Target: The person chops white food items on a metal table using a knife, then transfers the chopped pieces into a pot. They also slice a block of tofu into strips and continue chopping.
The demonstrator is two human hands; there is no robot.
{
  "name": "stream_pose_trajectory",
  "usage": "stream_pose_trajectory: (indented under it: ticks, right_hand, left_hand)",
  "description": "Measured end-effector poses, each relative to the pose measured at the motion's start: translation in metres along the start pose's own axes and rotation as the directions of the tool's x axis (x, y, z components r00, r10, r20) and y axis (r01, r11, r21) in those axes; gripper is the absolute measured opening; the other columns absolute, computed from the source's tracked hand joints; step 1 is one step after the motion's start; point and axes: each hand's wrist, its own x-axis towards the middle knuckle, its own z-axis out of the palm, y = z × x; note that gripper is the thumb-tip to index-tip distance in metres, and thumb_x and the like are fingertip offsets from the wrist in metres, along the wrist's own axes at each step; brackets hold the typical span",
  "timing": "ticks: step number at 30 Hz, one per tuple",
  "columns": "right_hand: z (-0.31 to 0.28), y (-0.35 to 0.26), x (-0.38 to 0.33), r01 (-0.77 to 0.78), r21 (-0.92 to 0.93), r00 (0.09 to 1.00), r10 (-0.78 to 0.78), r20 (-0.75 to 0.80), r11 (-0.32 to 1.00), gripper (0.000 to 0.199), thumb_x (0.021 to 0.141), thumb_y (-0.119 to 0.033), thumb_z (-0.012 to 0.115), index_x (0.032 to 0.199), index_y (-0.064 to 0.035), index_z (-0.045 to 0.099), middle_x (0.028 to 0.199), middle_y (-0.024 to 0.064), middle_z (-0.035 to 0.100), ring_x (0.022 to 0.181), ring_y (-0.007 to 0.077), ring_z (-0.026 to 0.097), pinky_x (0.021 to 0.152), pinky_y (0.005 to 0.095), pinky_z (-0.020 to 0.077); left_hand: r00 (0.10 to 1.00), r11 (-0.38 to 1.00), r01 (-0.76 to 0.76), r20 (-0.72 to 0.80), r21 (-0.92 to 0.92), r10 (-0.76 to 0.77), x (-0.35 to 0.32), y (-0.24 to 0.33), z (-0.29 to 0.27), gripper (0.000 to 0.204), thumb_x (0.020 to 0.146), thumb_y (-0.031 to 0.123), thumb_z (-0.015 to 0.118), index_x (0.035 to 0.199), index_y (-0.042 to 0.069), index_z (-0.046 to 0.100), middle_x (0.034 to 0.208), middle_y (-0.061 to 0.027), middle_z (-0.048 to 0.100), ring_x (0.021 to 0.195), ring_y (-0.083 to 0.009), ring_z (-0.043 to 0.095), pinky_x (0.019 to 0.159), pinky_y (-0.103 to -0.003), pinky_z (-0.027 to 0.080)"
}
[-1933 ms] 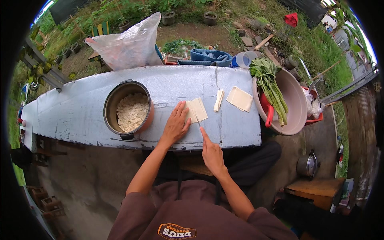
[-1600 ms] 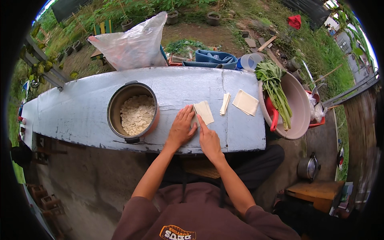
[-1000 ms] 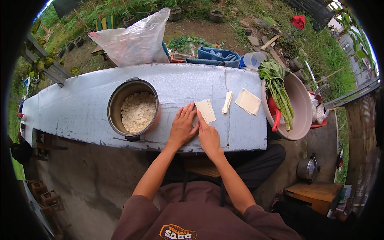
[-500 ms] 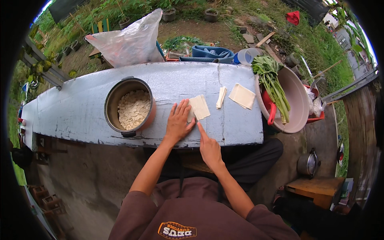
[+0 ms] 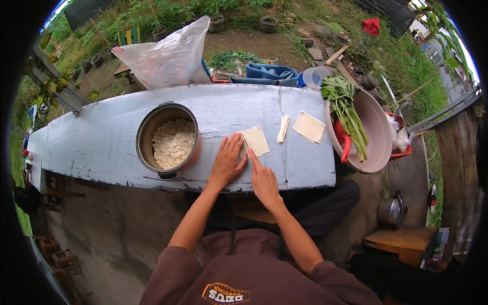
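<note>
On the pale metal-topped table (image 5: pixel 101 137), a small stack of thin cream square sheets (image 5: pixel 257 141) lies in front of me, like dough wrappers. My left hand (image 5: pixel 226 163) rests flat over its left side, fingers stretched out. Close against the near edge of the sheets is my right hand (image 5: pixel 265 184); its index finger points forward and the other fingers are curled under. Whatever those fingers grip is hidden beneath the hand. Right of the stack lie narrow cream strips (image 5: pixel 282 129), and beyond them another stack of square sheets (image 5: pixel 309 127).
Left of my hands stands a pot (image 5: pixel 146 133) with whitish flat pieces (image 5: pixel 174 144) inside. A large basin (image 5: pixel 380 137) at the right holds leafy green stalks (image 5: pixel 352 119) and a red-handled utensil (image 5: pixel 346 149). A plastic bag (image 5: pixel 175 61) and folded blue cloth (image 5: pixel 269 73) sit along the far edge.
The whole view has shifted slightly, so the table appears a little lower. Both hands stay at the sheets, with the right index fingertip still at their near edge.
</note>
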Motion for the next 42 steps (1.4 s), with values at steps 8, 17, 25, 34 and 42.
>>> stream_pose_trajectory:
  ticks: [8,17,25,34,42]
  right_hand:
    - [0.004,-0.011,0.021,-0.037,0.008,0.998,0.036,0.059,0.999,0.058,0.106,-0.016,0.048,0.162,-0.0253,0.038,0.081,0.0322,0.069,0.078,0.0539,0.067,0.073,0.0637,0.0517]
    - [0.009,-0.009,0.035,0.009,0.004,0.999,-0.009,0.040,1.000,0.059,0.103,-0.012,0.048,0.161,-0.0226,0.040,0.088,0.0321,0.070,0.082,0.0539,0.068,0.074,0.0628,0.0524]
    - [0.009,-0.008,0.033,-0.002,-0.031,0.999,0.004,0.046,1.000,0.060,0.103,-0.013,0.048,0.161,-0.0224,0.039,0.085,0.0322,0.069,0.080,0.0535,0.068,0.073,0.0630,0.0526]
    - [-0.003,-0.006,-0.013,-0.039,-0.081,0.997,0.045,0.066,0.996,0.062,0.103,-0.012,0.053,0.162,-0.0273,0.038,0.077,0.0318,0.067,0.075,0.0527,0.067,0.070,0.0632,0.0525]
    - [-0.005,0.003,-0.045,-0.036,-0.076,0.998,0.039,0.043,0.996,0.062,0.102,-0.008,0.053,0.161,-0.0230,0.040,0.075,0.0303,0.066,0.074,0.0513,0.067,0.069,0.0611,0.0526]
  left_hand:
    - [1.000,0.996,0.020,-0.009,-0.083,-0.021,0.001,-0.002,0.000,0.053,0.092,0.019,0.071,0.137,-0.002,0.054,0.156,-0.0219,0.048,0.149,-0.0360,0.041,0.126,-0.051,0.028]
    - [0.998,0.987,0.047,-0.025,-0.154,-0.051,0.001,-0.001,0.002,0.061,0.088,0.017,0.076,0.141,-0.003,0.052,0.155,-0.0224,0.048,0.149,-0.0380,0.041,0.126,-0.049,0.031]
    - [0.998,0.997,0.055,0.015,0.055,-0.056,-0.003,0.009,-0.005,0.057,0.095,0.030,0.066,0.142,-0.001,0.055,0.161,-0.0159,0.045,0.153,-0.0275,0.038,0.127,-0.048,0.025]
    - [0.998,0.991,0.069,0.005,0.113,-0.070,-0.006,0.010,-0.002,0.055,0.096,0.033,0.065,0.139,-0.001,0.057,0.162,-0.0134,0.045,0.154,-0.0253,0.036,0.127,-0.050,0.023]
    - [0.998,0.994,0.061,-0.009,0.095,-0.060,-0.004,0.012,-0.004,0.052,0.095,0.029,0.065,0.138,0.000,0.056,0.160,-0.0158,0.046,0.153,-0.0278,0.037,0.127,-0.052,0.022]
